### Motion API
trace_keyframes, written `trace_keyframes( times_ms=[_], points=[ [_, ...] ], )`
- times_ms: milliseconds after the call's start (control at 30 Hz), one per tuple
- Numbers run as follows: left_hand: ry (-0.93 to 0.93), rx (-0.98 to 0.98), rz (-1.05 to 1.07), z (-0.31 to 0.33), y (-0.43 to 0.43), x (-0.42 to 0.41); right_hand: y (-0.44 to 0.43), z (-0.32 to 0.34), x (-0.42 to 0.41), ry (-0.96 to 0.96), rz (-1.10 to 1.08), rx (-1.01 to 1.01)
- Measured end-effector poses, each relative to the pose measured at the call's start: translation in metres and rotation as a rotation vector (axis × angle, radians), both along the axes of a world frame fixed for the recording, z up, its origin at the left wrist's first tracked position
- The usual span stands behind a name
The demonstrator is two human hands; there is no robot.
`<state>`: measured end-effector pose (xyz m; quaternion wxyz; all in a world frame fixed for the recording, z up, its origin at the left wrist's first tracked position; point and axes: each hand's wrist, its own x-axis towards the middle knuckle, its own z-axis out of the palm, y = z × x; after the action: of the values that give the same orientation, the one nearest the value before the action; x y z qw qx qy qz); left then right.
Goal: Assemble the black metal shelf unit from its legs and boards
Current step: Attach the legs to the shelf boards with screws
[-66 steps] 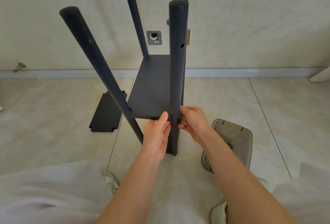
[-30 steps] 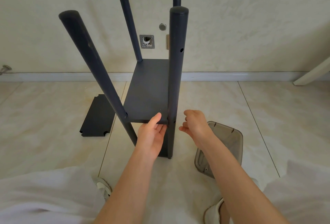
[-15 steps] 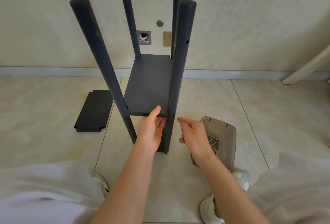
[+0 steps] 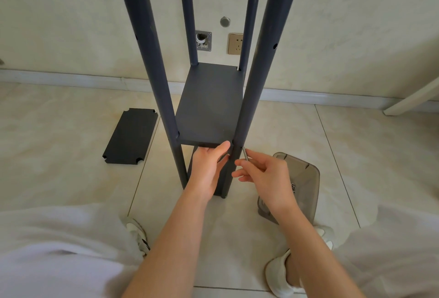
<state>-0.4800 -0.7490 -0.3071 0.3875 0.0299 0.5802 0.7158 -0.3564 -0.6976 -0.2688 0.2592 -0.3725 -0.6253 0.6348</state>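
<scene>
The black shelf unit stands on the floor with several round legs; the near right leg [image 4: 257,79] and near left leg [image 4: 152,60] rise toward me. One black board [image 4: 209,107] is fitted between the legs. My left hand [image 4: 206,167] holds the board's front edge at the near right leg, thumb on top. My right hand [image 4: 263,174] pinches a thin metal key [image 4: 245,154] whose tip meets the leg at board height. A spare black board [image 4: 130,136] with notched corners lies flat on the tiles to the left.
A grey translucent plastic box [image 4: 299,183] with small hardware inside sits on the floor by my right hand. My knees and white shoes frame the bottom. The wall with a socket [image 4: 235,43] is close behind; a white slanted bar [image 4: 413,98] is at far right.
My right hand left the leg, went toward the grey box, and has come back holding the thin key up against the near right leg. My left hand stayed on the board's edge.
</scene>
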Motion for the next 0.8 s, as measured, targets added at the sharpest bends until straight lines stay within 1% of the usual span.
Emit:
trace_keyframes(
  times_ms=[133,267,400,800],
  points=[
    [0.028,-0.022,-0.004,-0.002,-0.001,0.000,0.003,-0.003,0.000,-0.001,-0.011,-0.012],
    [0.020,0.003,-0.025,-0.002,-0.002,0.001,0.005,-0.007,0.000,0.014,-0.022,-0.032],
    [0.004,0.012,-0.019,-0.003,-0.001,0.000,0.012,-0.010,-0.001,0.003,-0.082,-0.038],
    [0.046,0.126,-0.084,-0.008,-0.005,-0.002,0.019,-0.018,-0.012,0.010,-0.111,-0.028]
  ],
)
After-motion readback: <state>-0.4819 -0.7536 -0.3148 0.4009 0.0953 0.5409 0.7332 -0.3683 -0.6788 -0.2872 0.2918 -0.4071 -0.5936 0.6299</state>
